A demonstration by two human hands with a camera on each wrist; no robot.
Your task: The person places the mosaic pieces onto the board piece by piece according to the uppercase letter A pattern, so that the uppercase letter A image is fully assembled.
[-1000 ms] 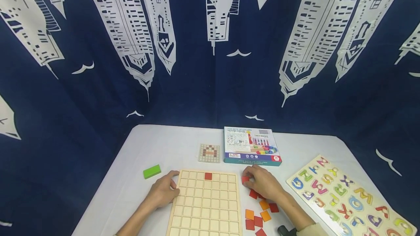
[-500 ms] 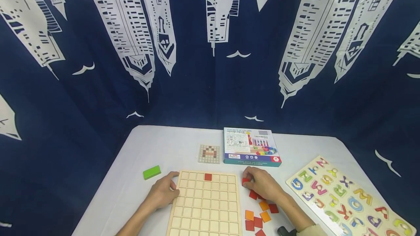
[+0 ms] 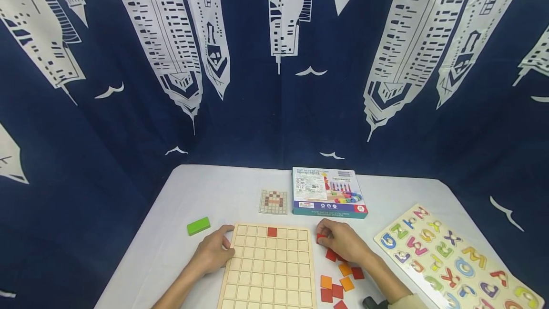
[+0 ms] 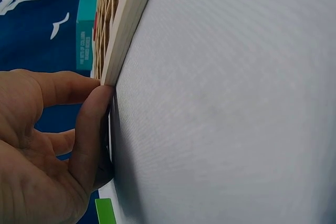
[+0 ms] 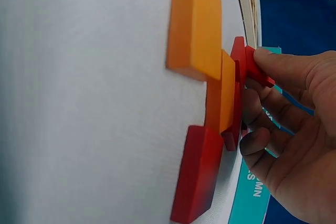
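Observation:
In the head view, my left hand (image 3: pixel 211 251) holds the left edge of a pale wooden grid board (image 3: pixel 269 265), index finger by the far corner and thumb lower down. The left wrist view has both fingertips against the board's rim (image 4: pixel 125 30). One red tile (image 3: pixel 272 232) sits in the board's far row. To the right of the board, my right hand (image 3: pixel 343 239) pinches another red tile (image 5: pixel 257 67) between thumb and fingers, near the table. Loose red tiles (image 3: pixel 338 291) and orange tiles (image 3: pixel 326 281) lie below that hand, partly hidden by it.
Behind the board are a small pattern card (image 3: pixel 273 202) and a boxed toy set (image 3: pixel 329 191). A green block (image 3: pixel 198 226) lies to the left. An alphabet puzzle board (image 3: pixel 454 256) takes up the right side. A dark blue printed curtain (image 3: pixel 257 123) hangs behind the white table (image 3: pixel 214 185).

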